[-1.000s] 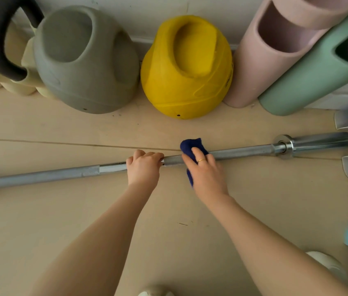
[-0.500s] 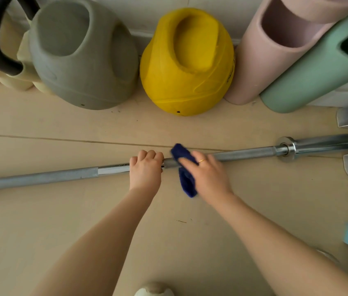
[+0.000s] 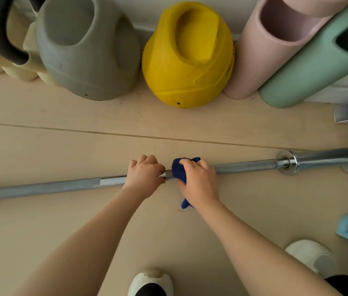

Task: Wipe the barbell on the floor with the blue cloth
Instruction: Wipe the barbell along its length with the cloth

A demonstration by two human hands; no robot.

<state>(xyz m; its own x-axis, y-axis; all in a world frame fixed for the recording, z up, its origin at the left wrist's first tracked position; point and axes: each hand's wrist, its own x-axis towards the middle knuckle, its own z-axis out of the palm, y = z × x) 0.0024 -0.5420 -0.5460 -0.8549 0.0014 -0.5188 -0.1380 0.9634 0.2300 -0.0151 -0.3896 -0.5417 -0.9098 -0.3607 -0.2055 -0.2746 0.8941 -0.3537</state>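
**On the floor: barbell wiping position**

On the floor (image 3: 40, 227), the barbell (image 3: 247, 166) lies crosswise below the yellow weight (image 3: 188, 56). The left hand (image 3: 144, 174) grips the bar, fingers curled over it. Just beside it, the right hand (image 3: 198, 180) holds the blue cloth (image 3: 178, 170) wrapped around the bar.

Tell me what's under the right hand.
The blue cloth, wrapped over the barbell shaft and gripped by the right hand. The shaft beneath is covered.
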